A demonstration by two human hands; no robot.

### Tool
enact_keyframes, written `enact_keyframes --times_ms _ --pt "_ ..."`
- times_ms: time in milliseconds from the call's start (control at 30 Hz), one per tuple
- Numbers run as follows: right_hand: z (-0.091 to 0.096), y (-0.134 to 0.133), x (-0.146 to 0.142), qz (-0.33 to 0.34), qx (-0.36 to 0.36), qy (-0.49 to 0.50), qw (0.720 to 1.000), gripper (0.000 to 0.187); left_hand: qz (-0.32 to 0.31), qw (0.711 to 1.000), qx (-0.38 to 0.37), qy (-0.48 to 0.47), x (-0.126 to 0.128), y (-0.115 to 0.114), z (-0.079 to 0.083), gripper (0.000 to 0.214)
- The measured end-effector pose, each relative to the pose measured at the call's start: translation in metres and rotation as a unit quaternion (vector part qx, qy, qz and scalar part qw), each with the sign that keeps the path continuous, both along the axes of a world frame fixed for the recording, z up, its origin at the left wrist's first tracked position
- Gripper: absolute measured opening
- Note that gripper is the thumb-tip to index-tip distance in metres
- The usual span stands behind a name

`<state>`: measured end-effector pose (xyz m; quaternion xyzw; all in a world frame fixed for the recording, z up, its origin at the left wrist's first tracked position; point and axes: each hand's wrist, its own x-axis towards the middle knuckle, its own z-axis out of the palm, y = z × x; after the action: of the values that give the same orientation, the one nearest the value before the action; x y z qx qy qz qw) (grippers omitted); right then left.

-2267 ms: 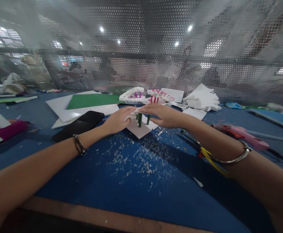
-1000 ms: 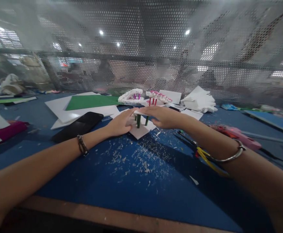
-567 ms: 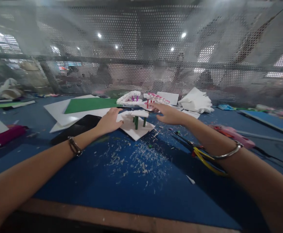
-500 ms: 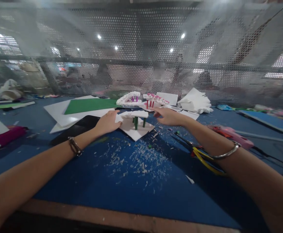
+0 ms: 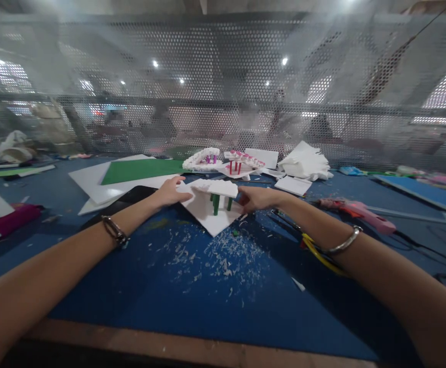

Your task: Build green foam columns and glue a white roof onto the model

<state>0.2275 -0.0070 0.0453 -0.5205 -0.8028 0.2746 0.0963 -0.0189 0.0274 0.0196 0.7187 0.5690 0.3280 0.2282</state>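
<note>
A small white foam model (image 5: pixel 212 203) stands on the blue table: a flat base, green posts, and a white top slab. My left hand (image 5: pixel 170 191) rests on the base's left edge, fingers bent over it. My right hand (image 5: pixel 254 198) grips the base's right edge with curled fingers. Two other foam models, one white with purple posts (image 5: pixel 203 159) and one with red posts (image 5: pixel 241 162), stand just behind.
White foam shavings (image 5: pixel 223 255) litter the blue mat. A black phone (image 5: pixel 131 197) lies by my left wrist, on white and green sheets (image 5: pixel 138 171). A pink glue gun (image 5: pixel 355 210) and yellow-handled tool (image 5: pixel 314 250) lie at right. A perforated metal screen (image 5: pixel 223 92) backs the table.
Both hands lay flat on the model's top slab; they have come off it and dropped to the base's left and right edges. The top slab now shows uncovered.
</note>
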Motion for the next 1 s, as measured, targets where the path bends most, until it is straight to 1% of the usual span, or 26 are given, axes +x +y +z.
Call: enact_keyframes --times_ms 67,167,267,333,433,567,700,767,867,933,1000 --pt "0.001 0.0 0.001 -0.005 -0.034 0.032 0.999 0.051 0.005 0.998 -0.026 -0.049 0.0 -0.004 0.004 0.068" --pt "0.005 -0.003 0.003 -0.018 -0.075 0.09 0.993 0.033 0.011 0.991 -0.057 -0.122 0.0 -0.008 0.008 0.064" --pt "0.012 -0.008 0.003 -0.037 -0.104 0.158 0.981 0.017 0.002 0.975 -0.092 -0.202 0.003 -0.009 0.01 0.053" --pt "0.015 -0.013 0.003 -0.046 -0.123 0.202 0.971 0.01 -0.008 0.96 -0.116 -0.256 0.005 -0.008 0.011 0.043" --pt "0.017 -0.02 -0.003 -0.052 -0.152 0.26 0.952 0.009 -0.021 0.935 -0.147 -0.321 0.01 -0.006 0.011 0.031" --pt "0.009 -0.031 -0.021 -0.073 -0.165 0.351 0.919 0.01 -0.049 0.908 -0.187 -0.372 0.014 -0.004 0.009 0.02" --pt "0.004 -0.039 -0.038 -0.122 -0.152 0.423 0.885 0.014 -0.06 0.885 -0.221 -0.405 0.011 -0.004 0.01 0.028" --pt "0.006 -0.042 -0.042 -0.15 -0.134 0.455 0.868 0.013 -0.058 0.876 -0.235 -0.417 0.008 -0.007 0.014 0.026" --pt "0.011 -0.043 -0.043 -0.185 -0.106 0.491 0.844 0.011 -0.06 0.861 -0.259 -0.434 0.006 -0.015 0.021 0.036" --pt "0.014 -0.043 -0.042 -0.202 -0.095 0.504 0.834 0.01 -0.07 0.851 -0.271 -0.444 0.009 -0.022 0.025 0.034" --pt "0.015 -0.043 -0.042 -0.212 -0.091 0.509 0.829 0.012 -0.081 0.844 -0.275 -0.453 0.014 -0.028 0.026 0.027"
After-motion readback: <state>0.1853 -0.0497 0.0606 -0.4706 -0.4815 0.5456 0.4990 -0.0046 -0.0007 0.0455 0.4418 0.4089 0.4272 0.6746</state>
